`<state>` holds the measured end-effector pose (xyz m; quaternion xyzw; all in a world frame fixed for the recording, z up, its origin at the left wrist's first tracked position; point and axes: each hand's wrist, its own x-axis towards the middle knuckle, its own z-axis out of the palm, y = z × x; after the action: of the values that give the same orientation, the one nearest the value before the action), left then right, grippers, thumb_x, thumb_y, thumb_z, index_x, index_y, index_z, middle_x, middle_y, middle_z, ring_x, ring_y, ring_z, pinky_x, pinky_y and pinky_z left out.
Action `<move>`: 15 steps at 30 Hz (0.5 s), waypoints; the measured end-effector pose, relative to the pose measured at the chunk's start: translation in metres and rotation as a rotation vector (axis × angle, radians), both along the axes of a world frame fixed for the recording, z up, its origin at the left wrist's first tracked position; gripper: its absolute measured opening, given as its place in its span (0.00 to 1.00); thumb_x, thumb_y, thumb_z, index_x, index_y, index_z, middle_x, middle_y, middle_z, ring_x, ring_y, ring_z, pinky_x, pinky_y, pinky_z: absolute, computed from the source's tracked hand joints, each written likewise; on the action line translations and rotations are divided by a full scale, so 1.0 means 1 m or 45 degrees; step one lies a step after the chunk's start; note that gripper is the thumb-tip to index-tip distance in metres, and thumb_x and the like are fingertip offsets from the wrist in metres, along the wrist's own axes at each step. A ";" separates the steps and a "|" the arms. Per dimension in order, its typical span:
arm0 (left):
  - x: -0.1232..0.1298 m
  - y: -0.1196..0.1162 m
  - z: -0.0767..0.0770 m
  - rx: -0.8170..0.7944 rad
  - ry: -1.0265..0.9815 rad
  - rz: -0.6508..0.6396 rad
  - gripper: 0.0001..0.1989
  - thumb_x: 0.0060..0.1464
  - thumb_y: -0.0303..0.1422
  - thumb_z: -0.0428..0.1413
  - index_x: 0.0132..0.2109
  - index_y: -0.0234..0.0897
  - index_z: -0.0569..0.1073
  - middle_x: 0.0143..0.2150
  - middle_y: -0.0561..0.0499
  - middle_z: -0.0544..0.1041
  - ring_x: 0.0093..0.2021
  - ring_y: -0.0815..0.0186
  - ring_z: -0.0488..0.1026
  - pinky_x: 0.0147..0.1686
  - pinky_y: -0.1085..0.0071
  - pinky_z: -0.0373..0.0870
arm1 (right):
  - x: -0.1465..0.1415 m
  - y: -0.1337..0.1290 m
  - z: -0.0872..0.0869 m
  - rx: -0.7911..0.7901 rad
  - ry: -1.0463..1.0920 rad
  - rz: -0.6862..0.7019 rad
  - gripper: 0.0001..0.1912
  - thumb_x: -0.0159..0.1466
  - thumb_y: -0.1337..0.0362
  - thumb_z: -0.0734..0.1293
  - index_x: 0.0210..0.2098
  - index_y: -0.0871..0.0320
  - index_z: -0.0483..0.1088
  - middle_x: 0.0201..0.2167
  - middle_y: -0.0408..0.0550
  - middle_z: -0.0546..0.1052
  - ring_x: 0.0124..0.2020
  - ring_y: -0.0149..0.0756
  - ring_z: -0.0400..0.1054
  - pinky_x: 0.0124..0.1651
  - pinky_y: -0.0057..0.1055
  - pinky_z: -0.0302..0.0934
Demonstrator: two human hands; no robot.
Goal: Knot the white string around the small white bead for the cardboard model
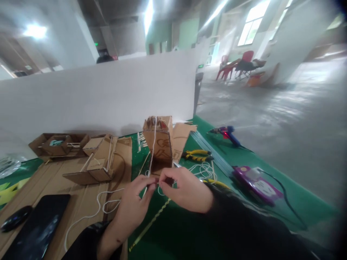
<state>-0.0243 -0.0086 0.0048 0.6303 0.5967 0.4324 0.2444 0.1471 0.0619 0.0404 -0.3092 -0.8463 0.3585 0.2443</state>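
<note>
My left hand point(135, 206) and right hand point(184, 191) meet fingertip to fingertip, both pinching the white string point(153, 144) that runs up over the cardboard box point(159, 144) on the bench point(189, 231).

Two bare hands met low over a green desk point(189, 231). The left hand point(134, 206) and right hand point(184, 191) pinched a white string point(153, 144) between their fingers point(151, 183); it ran up over a small cardboard box point(159, 142). Yellow pliers point(196, 155) and a blue glue gun point(226, 133) lay to the right.
</note>
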 end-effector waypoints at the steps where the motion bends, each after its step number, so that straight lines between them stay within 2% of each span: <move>1: -0.001 -0.002 0.001 0.028 0.009 0.020 0.09 0.57 0.35 0.55 0.41 0.43 0.80 0.36 0.47 0.78 0.37 0.59 0.74 0.38 0.69 0.66 | -0.001 -0.002 0.003 0.009 0.012 0.016 0.06 0.60 0.69 0.63 0.27 0.58 0.71 0.21 0.40 0.73 0.23 0.28 0.64 0.26 0.23 0.53; 4: -0.001 -0.007 0.002 0.044 -0.046 0.106 0.08 0.57 0.35 0.55 0.40 0.42 0.80 0.36 0.48 0.79 0.37 0.60 0.74 0.37 0.70 0.67 | -0.002 -0.008 0.010 0.035 0.069 0.036 0.07 0.61 0.69 0.63 0.27 0.58 0.70 0.22 0.40 0.72 0.24 0.28 0.64 0.26 0.23 0.54; 8: 0.001 -0.016 0.002 -0.031 -0.274 0.200 0.07 0.54 0.37 0.59 0.38 0.40 0.79 0.36 0.49 0.81 0.37 0.61 0.76 0.38 0.70 0.69 | 0.001 -0.019 0.015 0.052 0.124 0.040 0.08 0.61 0.68 0.63 0.26 0.58 0.69 0.22 0.40 0.72 0.24 0.29 0.64 0.27 0.24 0.55; 15: 0.003 -0.025 0.000 -0.066 -0.745 0.165 0.07 0.47 0.37 0.64 0.33 0.39 0.79 0.31 0.50 0.82 0.31 0.65 0.77 0.33 0.74 0.72 | 0.005 -0.030 0.015 0.168 0.205 0.058 0.08 0.62 0.68 0.62 0.28 0.56 0.70 0.23 0.43 0.73 0.26 0.31 0.66 0.32 0.27 0.58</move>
<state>-0.0210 -0.0337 0.0052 0.4330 0.5506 0.5952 0.3938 0.1520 0.0321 0.0555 -0.2433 -0.8525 0.3313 0.3230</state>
